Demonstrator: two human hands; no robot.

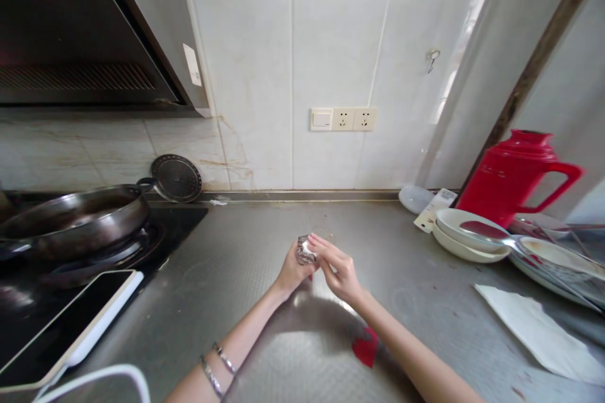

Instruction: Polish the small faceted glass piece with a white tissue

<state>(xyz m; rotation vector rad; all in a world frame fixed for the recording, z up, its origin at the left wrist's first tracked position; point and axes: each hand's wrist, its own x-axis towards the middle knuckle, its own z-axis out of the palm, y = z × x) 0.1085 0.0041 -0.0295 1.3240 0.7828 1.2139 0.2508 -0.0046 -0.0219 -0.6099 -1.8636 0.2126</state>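
Note:
Over the middle of the steel counter, my left hand (293, 272) is wrapped round a small silvery, shiny object (306, 250) with a crinkled, foil-like look; its exact kind is not clear. My right hand (341, 269) reaches in from the other side, its fingertips closed against the top of that object. Part of the object is hidden by the fingers. A speck of red shows just below my hands. Beside my right forearm a torn red scrap (365, 347) lies on the counter (302, 352).
To the left, a pan (108, 220) sits on the black stove (189, 217), with a phone (70, 327) and white cable near its front edge. Stacked bowls (467, 250), dishes, a red thermos flask (508, 170) and a white paper napkin (534, 330) are on the right.

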